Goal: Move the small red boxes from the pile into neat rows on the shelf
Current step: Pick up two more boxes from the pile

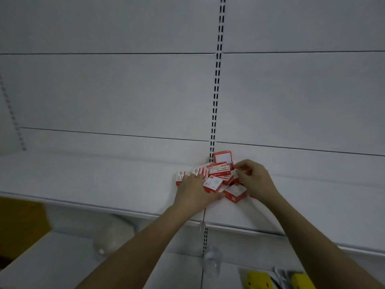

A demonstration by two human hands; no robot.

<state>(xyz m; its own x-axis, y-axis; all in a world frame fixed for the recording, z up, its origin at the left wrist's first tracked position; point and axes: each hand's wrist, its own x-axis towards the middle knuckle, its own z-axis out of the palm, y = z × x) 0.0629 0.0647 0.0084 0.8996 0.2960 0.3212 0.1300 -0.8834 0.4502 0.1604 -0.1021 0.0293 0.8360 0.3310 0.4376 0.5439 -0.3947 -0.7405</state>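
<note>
Fingers (242,170) of both hands seemingly grip boxes (220,174).

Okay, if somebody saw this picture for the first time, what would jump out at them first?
The jumbled pile of small red boxes near the middle of the pale shelf, against the slotted upright. Both bare hands are in it: the left hand on its near left side, the right hand pinching a box at its right.
</note>
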